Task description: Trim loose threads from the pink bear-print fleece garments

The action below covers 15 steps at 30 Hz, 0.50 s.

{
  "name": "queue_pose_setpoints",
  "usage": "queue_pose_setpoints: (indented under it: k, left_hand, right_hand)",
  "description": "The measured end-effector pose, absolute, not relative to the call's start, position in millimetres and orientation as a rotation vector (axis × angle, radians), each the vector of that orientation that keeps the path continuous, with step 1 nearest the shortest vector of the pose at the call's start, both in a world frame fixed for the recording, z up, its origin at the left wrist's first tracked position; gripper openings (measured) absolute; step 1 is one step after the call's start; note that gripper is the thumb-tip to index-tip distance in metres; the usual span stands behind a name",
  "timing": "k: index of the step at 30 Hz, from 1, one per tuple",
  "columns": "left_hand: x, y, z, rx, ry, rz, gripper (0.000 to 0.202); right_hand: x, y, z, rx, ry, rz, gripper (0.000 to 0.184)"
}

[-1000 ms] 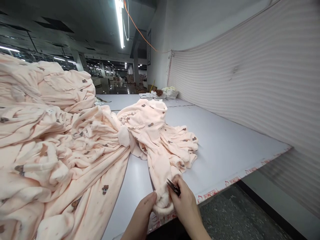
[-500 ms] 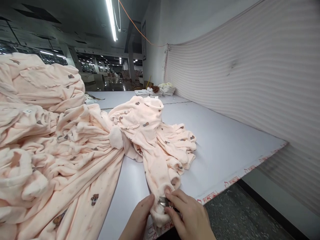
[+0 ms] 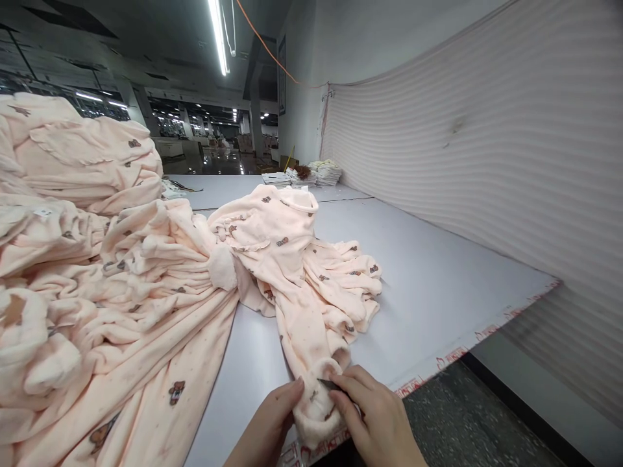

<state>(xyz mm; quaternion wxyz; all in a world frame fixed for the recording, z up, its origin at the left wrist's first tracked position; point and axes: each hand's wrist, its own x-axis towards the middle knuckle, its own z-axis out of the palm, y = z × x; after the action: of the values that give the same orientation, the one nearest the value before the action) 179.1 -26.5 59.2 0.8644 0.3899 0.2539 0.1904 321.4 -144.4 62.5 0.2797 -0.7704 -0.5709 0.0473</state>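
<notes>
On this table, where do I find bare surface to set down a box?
The widest bare patch of the table lies right of the pink garment, bordered by the striped sheet and the red-printed edge. A narrower strip runs between the clothing pile and the left hand. Crowded: the picture's left, and around the cuff.

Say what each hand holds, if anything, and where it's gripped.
Left hand: pink garment, by its cuff's left side. Right hand: dark snips, gripped behind the exposed tip.

Shows pale peach with brown bears on the garment (image 3: 285, 243) and clothes pile (image 3: 146, 279); reads pale grey with red edge print on the table (image 3: 418, 285); runs in pinkish-grey stripes across the hanging sheet (image 3: 438, 175).
</notes>
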Motion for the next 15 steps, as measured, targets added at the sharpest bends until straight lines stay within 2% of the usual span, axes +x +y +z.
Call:
queue_pose_setpoints:
  k: [2, 5, 7, 9, 11, 13, 15]
  left_hand:
    - [168.0, -12.0, 57.2, 0.901, 0.668, 0.521, 0.037]
    - [150.7, 15.0, 61.0, 0.885, 0.750, 0.739, 0.052]
    - [145.3, 27.5, 65.6, 1.010, 0.741, 0.733, 0.040]
    - [146.5, 31.2, 67.1, 1.422, 0.777, 0.585, 0.023]
    - [152.5, 27.1, 62.9, 1.877, 0.813, 0.330, 0.014]
    - [161.7, 18.9, 54.0, 2.129, 0.839, 0.122, 0.016]
    - [173.2, 11.3, 43.9, 2.210, 0.862, 0.075, 0.025]
  right_hand:
    - [330.8, -143.7, 57.0, -2.079, -1.371, 0.161, 0.024]
    - [349.2, -134.7, 41.9, -2.121, -1.138, 0.149, 0.035]
    - [360.4, -123.5, 29.3, -2.116, -1.058, 0.158, 0.038]
    - [368.3, -111.7, 18.0, -2.070, -1.032, 0.177, 0.038]
    - [372.5, -102.9, 10.4, -2.007, -1.034, 0.198, 0.037]
    - [372.8, -98.4, 6.6, -1.931, -1.035, 0.235, 0.029]
    - [369.4, -97.1, 6.1, -1.868, -1.029, 0.295, 0.021]
